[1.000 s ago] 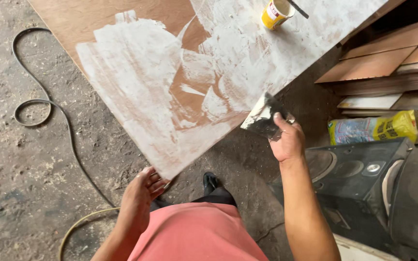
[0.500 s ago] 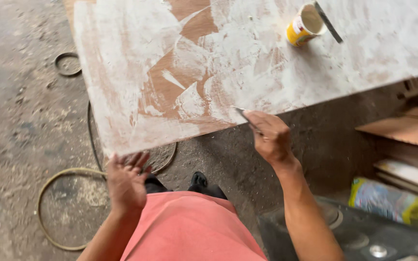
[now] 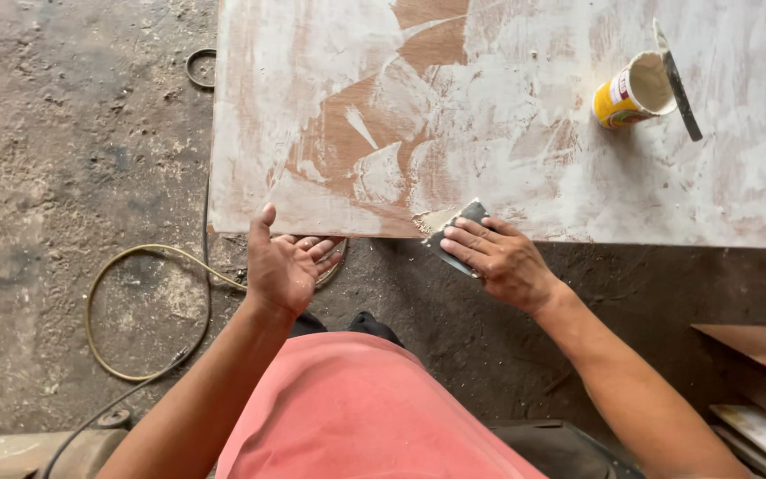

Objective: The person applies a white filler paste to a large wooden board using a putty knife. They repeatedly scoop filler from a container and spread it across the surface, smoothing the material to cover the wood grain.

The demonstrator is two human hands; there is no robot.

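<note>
Rough grey concrete floor (image 3: 64,160), dusty and littered, fills the left of the head view, with a yellowish hose (image 3: 126,266) looping across it toward the person's legs. Across the top lies a large plywood board (image 3: 339,151), its brown face smeared over most of its area with white filler. The right hand (image 3: 503,262) is clenched over a putty knife (image 3: 456,232), fingers pressed flat on top of the blade; the tool lies under the fingertips, tilted, its blade meeting the board's near edge where a small lump of filler sits. The left hand (image 3: 284,266) is loose and holds nothing, palm up with fingers spread, just below the board's near edge, thumb tip almost at it. Well apart, on the board's far right, a yellow can (image 3: 633,91) lies on its side with a dark flat tool (image 3: 677,80) resting across its open mouth. Stacked boards (image 3: 760,381) show at the lower right.
</note>
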